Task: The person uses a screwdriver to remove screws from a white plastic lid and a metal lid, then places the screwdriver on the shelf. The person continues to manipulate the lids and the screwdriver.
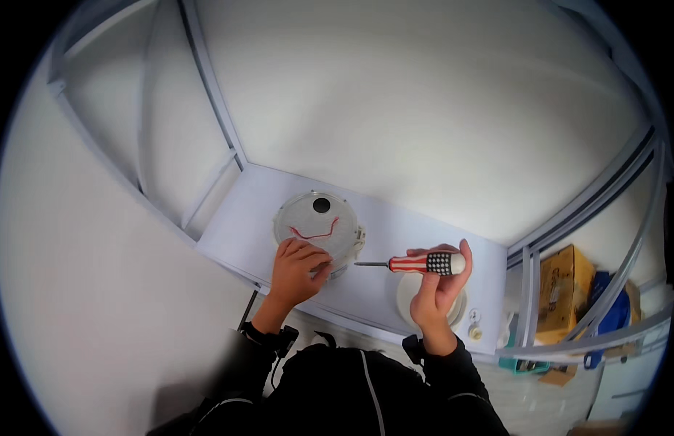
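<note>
A round pale grey fixture [308,211] lies on the white bench, with a dark round part [322,205] near its back and red wires [319,235] across it. My left hand [297,272] rests at its front edge with fingers curled; what they grip is hidden. My right hand [442,298] holds a screwdriver [408,264] with a striped and dotted handle, its shaft pointing left toward the fixture. Beneath that hand is a round white part [411,309]. Small round pieces [474,331] lie to its right.
A metal frame [224,123] surrounds the white bench [239,218] at back and sides, before a pale wall. Beyond the frame on the right are cardboard boxes [559,287], a blue item [602,291] and a teal basket [522,362].
</note>
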`<state>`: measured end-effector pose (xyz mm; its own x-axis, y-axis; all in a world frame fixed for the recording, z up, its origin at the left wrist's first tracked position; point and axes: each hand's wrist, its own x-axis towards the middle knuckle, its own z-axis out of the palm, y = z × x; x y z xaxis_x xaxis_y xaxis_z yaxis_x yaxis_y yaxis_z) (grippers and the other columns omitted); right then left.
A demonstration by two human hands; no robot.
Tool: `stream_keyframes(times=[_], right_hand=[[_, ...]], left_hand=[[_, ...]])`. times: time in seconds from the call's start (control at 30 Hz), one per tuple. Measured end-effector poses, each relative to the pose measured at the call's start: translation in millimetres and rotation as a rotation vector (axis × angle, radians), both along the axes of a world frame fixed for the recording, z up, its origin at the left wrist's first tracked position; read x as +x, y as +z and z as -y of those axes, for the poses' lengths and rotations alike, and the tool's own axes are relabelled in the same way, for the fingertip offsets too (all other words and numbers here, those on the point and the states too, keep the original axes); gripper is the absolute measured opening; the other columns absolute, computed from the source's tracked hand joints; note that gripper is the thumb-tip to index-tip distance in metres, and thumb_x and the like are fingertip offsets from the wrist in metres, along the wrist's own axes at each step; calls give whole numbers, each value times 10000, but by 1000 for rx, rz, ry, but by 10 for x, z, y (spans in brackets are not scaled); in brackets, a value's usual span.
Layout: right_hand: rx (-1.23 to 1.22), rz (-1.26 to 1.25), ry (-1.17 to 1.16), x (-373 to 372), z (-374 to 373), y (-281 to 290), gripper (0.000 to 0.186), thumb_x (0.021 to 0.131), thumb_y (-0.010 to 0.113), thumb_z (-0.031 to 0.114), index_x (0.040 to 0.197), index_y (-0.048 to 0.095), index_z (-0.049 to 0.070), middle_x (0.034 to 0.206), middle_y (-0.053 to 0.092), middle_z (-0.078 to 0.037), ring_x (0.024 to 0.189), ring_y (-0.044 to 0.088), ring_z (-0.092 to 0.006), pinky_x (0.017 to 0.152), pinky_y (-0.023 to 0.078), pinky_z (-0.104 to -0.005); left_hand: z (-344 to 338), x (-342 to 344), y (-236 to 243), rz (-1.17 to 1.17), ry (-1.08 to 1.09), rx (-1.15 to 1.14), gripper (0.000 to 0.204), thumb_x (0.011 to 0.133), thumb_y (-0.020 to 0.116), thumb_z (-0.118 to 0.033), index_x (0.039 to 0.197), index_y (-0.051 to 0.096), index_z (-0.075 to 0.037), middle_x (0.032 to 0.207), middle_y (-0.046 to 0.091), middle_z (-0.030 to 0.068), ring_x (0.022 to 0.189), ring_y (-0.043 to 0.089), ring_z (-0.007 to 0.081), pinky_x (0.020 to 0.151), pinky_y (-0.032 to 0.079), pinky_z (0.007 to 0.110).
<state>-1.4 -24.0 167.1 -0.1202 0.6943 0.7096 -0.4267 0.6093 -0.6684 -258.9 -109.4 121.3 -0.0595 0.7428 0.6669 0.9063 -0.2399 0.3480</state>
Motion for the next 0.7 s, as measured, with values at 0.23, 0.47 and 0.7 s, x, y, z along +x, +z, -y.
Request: stream_keyframes(times=[0.23, 0.47, 0.7], right_hand=[[131, 211, -106, -506, 178, -165, 726, 1092, 586, 218, 1644, 152, 34, 1283, 530, -186, 1079, 669, -311, 982, 571, -524], [101, 337, -157, -627, 267, -165, 727, 1068, 621, 137, 1632, 180, 6, 1272, 537, -203, 1091, 684, -309, 943, 589, -459], [81, 352, -133, -763, 284, -166, 725, 1015, 694, 59, 1599, 274, -24, 1261, 507, -173, 1104, 641, -259, 892, 572, -363]], left_hand=[[-105, -247, -26, 64, -139, -88, 132, 769, 861, -172, 880, 789, -172, 929, 738, -62, 925, 641, 204, 845, 461, 382], [-159, -223, -135, 138, -134, -5, 142, 731, 889, -191, 841, 799, -184, 897, 723, -91, 896, 625, 185, 828, 465, 371], [-158, -266, -161, 145, -145, 23, 166, 712, 908, -214, 840, 808, -184, 871, 720, -87, 873, 631, 182, 797, 471, 361]])
